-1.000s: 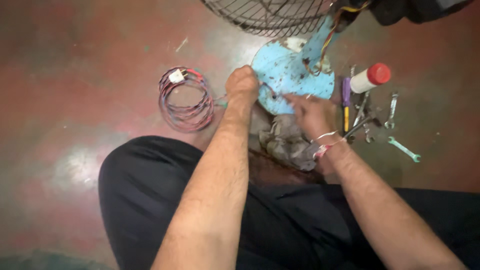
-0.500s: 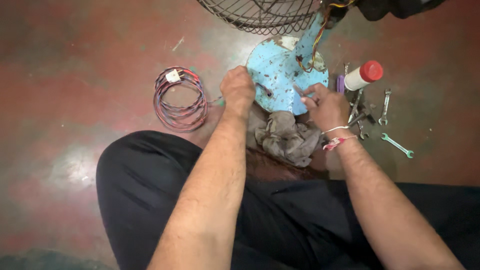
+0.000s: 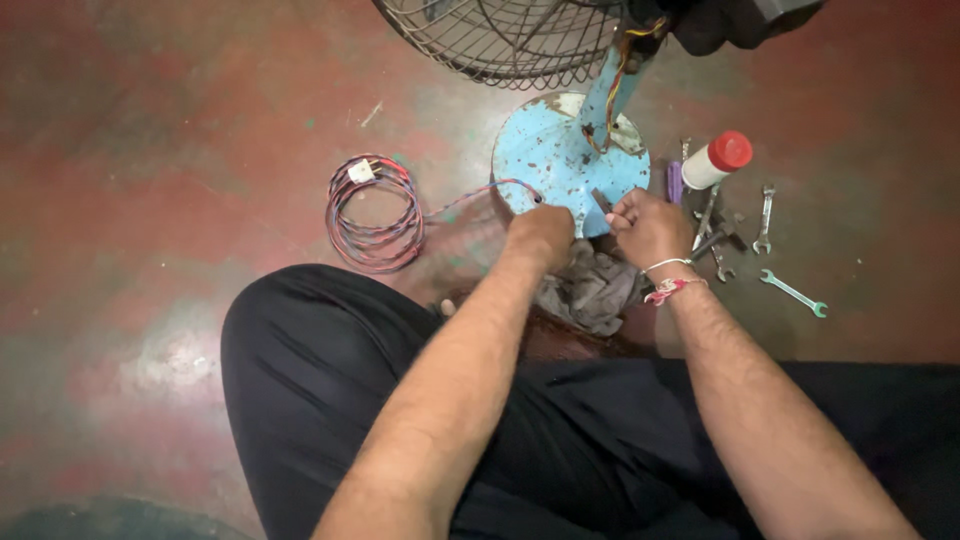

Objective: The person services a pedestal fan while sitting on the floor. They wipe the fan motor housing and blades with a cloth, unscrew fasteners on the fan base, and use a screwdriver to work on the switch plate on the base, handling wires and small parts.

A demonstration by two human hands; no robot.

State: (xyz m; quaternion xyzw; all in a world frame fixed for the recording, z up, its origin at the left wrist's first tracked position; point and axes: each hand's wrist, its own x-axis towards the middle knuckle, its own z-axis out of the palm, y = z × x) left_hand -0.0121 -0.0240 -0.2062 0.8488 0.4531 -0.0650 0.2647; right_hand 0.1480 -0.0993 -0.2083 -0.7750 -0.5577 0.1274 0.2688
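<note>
Coil of red-and-blue wire (image 3: pixel 372 215) lies on the red floor (image 3: pixel 150 150) at left, one strand running right to the blue round fan base (image 3: pixel 560 160). Left hand (image 3: pixel 542 232) curled at the base's near edge where that strand ends; fingers folded under, grip on the wire end not clear (can't tell). Right hand (image 3: pixel 648 225) just beside it, fingers pinched on a small dark tool (image 3: pixel 601 201) touching the base. Grey rag (image 3: pixel 590 290) lies below both hands. Step looks like wire-end work at the base; it calls for a steady hold. Right: white bottle with red cap (image 3: pixel 716 160), spanners (image 3: pixel 765 215).
</note>
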